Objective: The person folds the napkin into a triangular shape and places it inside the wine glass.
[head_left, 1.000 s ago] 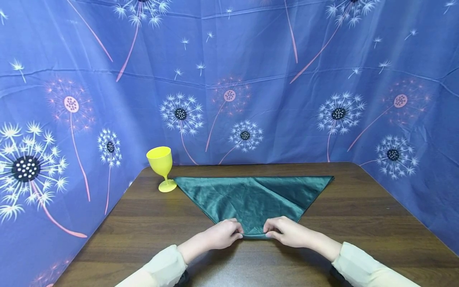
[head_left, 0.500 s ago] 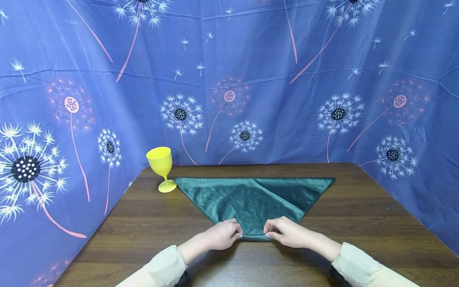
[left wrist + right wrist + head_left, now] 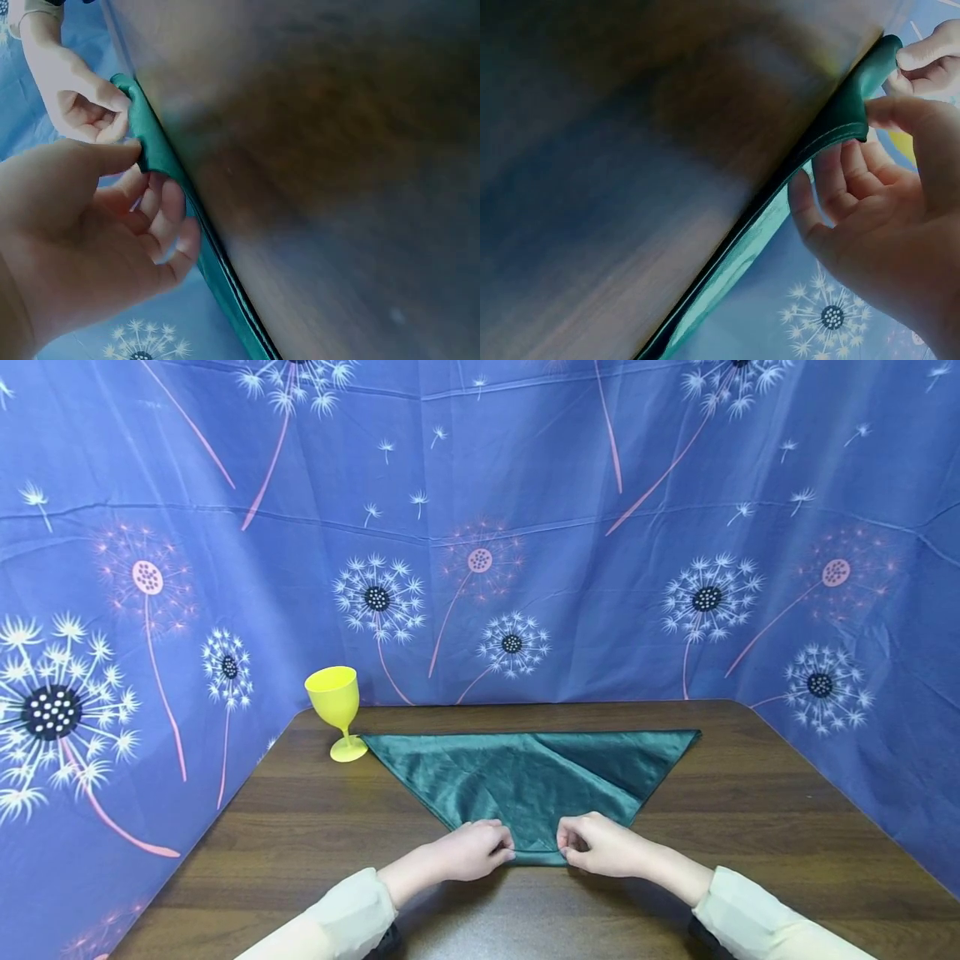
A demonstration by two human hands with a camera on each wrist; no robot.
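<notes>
A shiny dark green cloth lies on the table as a wide shape, its long straight edge at the back and its sides narrowing towards me. Its near end is turned over into a narrow flat band. At the left end of this band my left hand pinches the fabric between thumb and fingers. My right hand pinches the other end the same way. In the left wrist view the cloth's rolled edge curls up beside the thumb. The right wrist view shows a stitched hem at the right fingers.
A yellow goblet stands upright at the back left, its foot right by the cloth's left corner. Brown wood tabletop extends to both sides. Blue dandelion-print fabric hangs behind and along both sides of the table.
The turned band at the near end sits slightly closer to me and looks a little wider. Both hands have shifted slightly to the right, still pinching the cloth.
</notes>
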